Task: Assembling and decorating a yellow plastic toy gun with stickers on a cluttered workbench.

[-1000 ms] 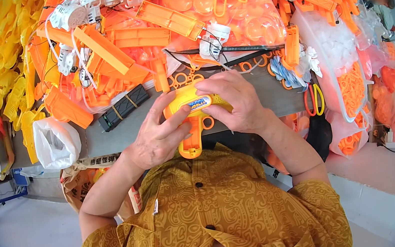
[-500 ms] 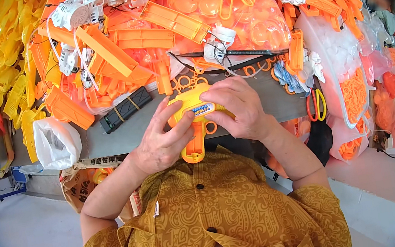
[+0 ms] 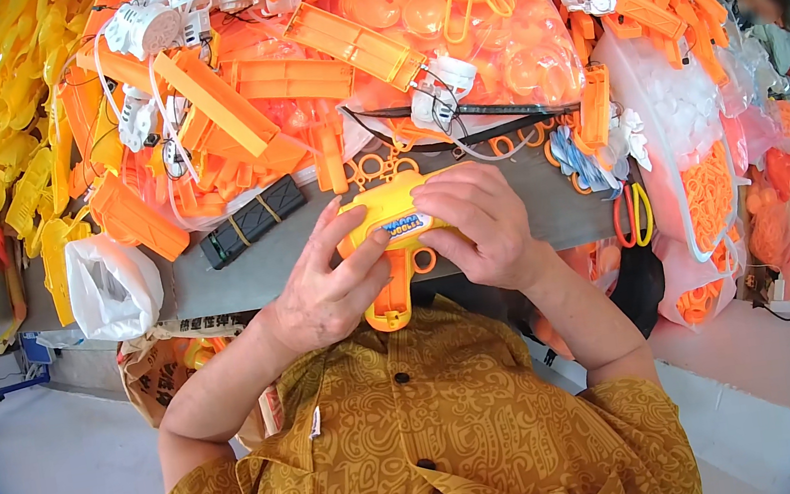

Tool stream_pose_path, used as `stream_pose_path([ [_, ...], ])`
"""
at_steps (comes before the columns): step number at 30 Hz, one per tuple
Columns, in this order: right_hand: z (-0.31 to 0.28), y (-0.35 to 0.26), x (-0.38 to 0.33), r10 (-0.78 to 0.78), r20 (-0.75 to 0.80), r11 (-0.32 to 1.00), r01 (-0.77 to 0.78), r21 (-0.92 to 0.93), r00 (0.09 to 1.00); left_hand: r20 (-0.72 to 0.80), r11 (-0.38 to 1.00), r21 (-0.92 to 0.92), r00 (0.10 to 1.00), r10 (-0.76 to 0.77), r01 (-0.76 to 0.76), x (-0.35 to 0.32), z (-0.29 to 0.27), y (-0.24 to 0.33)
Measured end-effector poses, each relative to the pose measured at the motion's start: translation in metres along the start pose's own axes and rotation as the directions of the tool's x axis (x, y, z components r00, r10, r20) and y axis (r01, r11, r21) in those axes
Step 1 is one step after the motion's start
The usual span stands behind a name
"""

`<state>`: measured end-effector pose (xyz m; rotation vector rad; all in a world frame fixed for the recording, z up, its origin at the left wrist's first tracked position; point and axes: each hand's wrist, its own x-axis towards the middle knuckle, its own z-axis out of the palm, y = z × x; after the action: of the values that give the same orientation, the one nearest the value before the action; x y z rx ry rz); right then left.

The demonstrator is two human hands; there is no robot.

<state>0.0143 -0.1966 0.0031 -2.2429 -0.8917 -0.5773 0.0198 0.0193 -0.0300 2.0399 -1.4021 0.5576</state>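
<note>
Between my hands, at the table's front edge, is a yellow and orange toy gun (image 3: 389,300) with a small blue and white label on its side. Its handle points down toward me, and an orange ring trigger sits beside the handle. My left hand (image 3: 324,282) is closed around the left end of the body, the fingertips by the label. My right hand (image 3: 483,224) grips the other end, its thumb under the body and its fingers over the top. Several orange rings (image 3: 381,164) lie on the table just beyond the toy.
A heap of orange plastic parts (image 3: 224,104) with white motor units (image 3: 442,91) covers the far side. Yellow shells (image 3: 4,120) pile up at left, near a white bag (image 3: 115,286) and a black battery-like block (image 3: 253,219). Scissors (image 3: 633,215) hang at the right edge.
The fingers of my right hand have shifted along the top of the toy gun, and the label shows more fully. My left hand keeps nearly the same hold.
</note>
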Motion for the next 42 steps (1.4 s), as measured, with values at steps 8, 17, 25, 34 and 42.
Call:
stream_pose_path([
  [8,0.002,-0.005,0.001,0.050,-0.045,0.995,-0.046,0.086,0.998,0.001,1.000,0.000,1.000,-0.001,0.001,0.000,-0.001,0.000],
  [17,-0.004,-0.010,0.008,0.160,0.041,0.976,-0.165,0.143,0.986,0.005,0.999,-0.013,1.000,-0.030,0.030,-0.002,0.001,0.000],
  [25,0.004,-0.001,0.002,0.010,-0.032,0.993,-0.006,0.120,0.999,0.007,0.999,-0.014,0.999,-0.031,0.031,-0.001,0.001,0.001],
  [34,0.002,0.005,0.003,-0.012,-0.005,0.989,0.013,0.145,1.000,0.006,1.000,-0.012,1.000,-0.024,0.024,-0.001,0.000,-0.001],
  [42,-0.002,0.007,0.006,-0.068,0.045,0.989,0.061,0.136,0.997,0.016,0.999,-0.025,0.999,-0.032,0.033,-0.002,-0.002,0.001],
])
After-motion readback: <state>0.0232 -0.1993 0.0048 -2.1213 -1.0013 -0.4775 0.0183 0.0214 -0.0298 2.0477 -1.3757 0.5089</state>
